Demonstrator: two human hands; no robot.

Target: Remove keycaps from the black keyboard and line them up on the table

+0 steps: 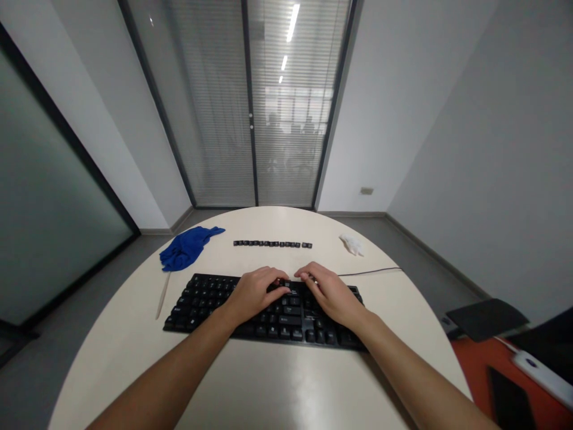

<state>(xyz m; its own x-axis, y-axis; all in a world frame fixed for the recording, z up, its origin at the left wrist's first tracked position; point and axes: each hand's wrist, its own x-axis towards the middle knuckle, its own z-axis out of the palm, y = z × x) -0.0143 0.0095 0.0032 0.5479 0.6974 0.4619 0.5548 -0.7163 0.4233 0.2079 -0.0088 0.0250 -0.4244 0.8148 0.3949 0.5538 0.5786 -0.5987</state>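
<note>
A black keyboard (pixel 290 319) lies across the table in front of me, its cable running off to the right. Over the middle of its top rows is my left hand (pixel 255 292), thumb and fingers drawn together around something small and dark that I cannot make out. My right hand (pixel 330 292) rests over the right part of the top edge with its fingers curled; a small shiny bit shows between them, too small to name. Both sets of fingertips are close together near the top edge. Beyond the hands, a row of loose black keycaps (pixel 272 243) lies on the table.
On the rounded pale table (pixel 286 382), a blue cloth (pixel 185 248) lies at the far left, with a thin pale stick (pixel 163 295) beside it. A crumpled white tissue (pixel 352 244) is at the far right. The black cable (pixel 371 271) reaches the right edge.
</note>
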